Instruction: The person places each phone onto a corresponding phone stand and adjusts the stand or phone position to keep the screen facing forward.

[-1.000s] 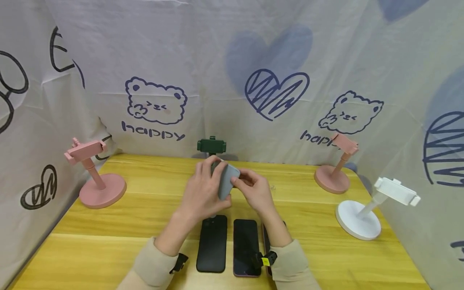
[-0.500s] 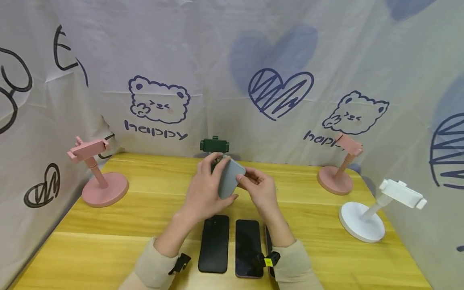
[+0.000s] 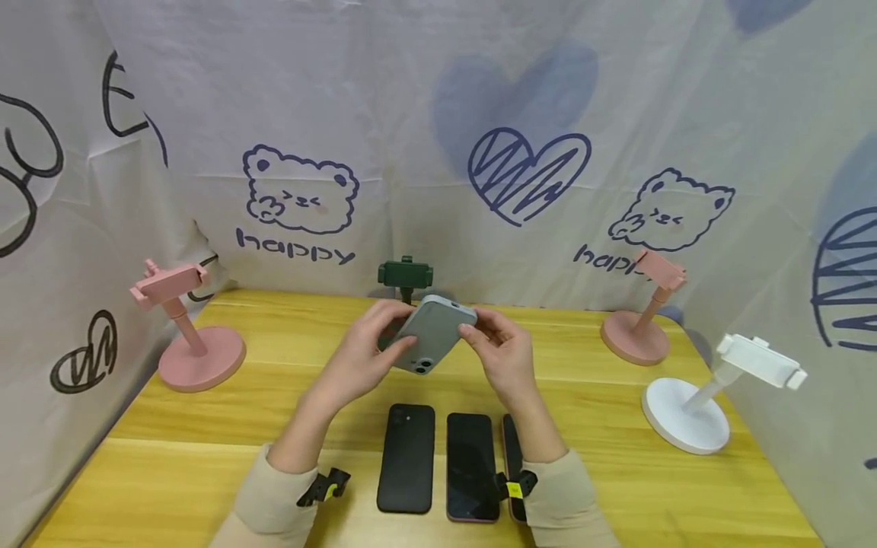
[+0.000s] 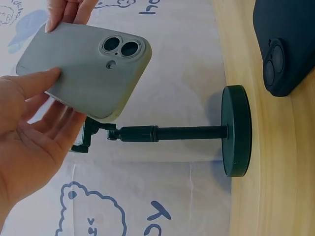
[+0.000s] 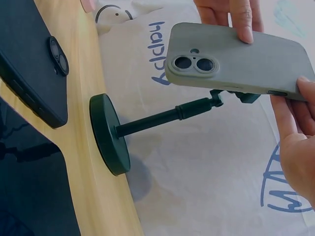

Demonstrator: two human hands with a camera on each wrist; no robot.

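A grey-green smartphone is held up over the table in both hands, its back with two camera lenses turned toward the head camera. My left hand grips its left edge, thumb on the back and fingers behind. My right hand pinches the opposite edge near the upper corner, between thumb and fingers. Behind the phone stands a dark green phone stand; its pole and round base show in the left wrist view. The phone hides part of the stand's holder in the wrist views.
Near me lie a black phone back up, a dark-screened phone and another phone partly under my right forearm. Pink stands stand left and right, with a white stand at right. A printed cloth hangs behind.
The phone has turned in my hands, bringing its camera lenses and end port into view. My left hand has shifted its hold, thumb now on the back. The right hand has moved slightly right.
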